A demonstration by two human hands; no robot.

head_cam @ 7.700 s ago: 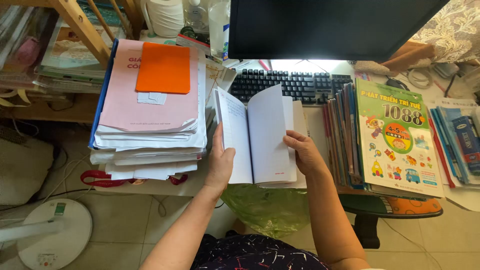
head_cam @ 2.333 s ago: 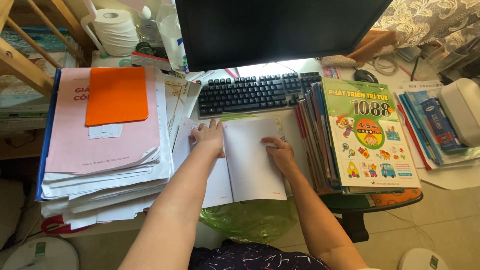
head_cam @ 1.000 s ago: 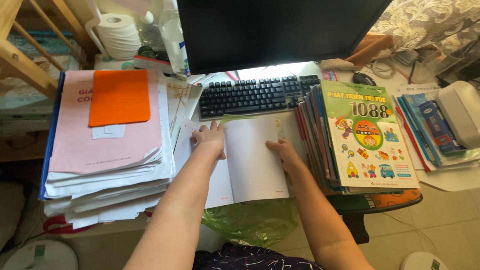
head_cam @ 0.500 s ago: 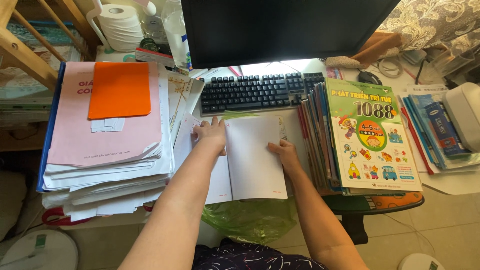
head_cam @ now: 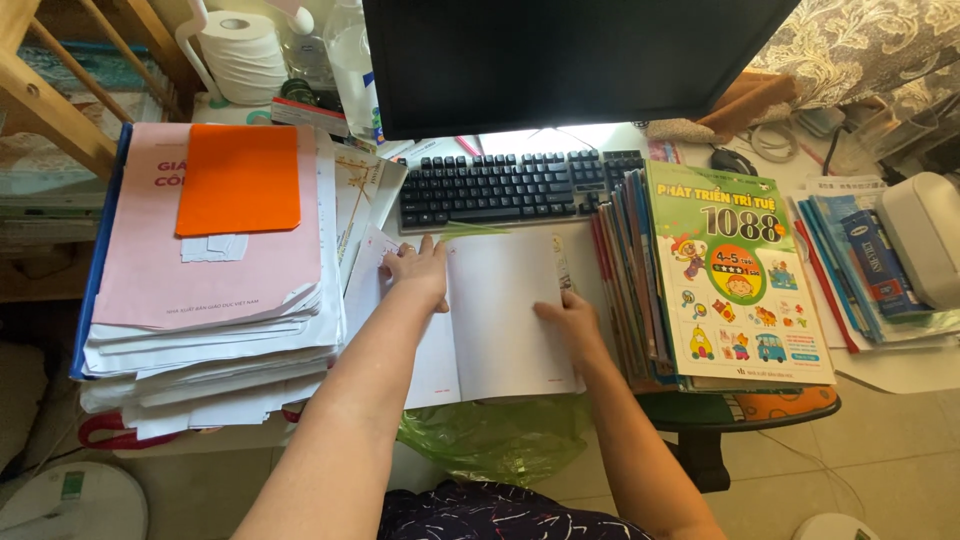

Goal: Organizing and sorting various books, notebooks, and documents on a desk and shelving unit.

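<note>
An open white notebook (head_cam: 500,300) lies flat on the desk in front of the black keyboard (head_cam: 510,187). My left hand (head_cam: 418,272) rests flat on its left page near the top, fingers spread. My right hand (head_cam: 566,322) presses on the right page near its outer edge, fingers together. Neither hand grips anything.
A tall stack of papers (head_cam: 215,300) topped by a pink sheet and an orange folder (head_cam: 240,180) stands at the left. A pile of children's books (head_cam: 720,270) lies at the right. A dark monitor (head_cam: 570,55) is behind. A green plastic bag (head_cam: 490,440) hangs below the desk edge.
The notebook, earlier held up open in both hands, now lies flat. In the last second my right hand has slid down the right page; my left hand has stayed.
</note>
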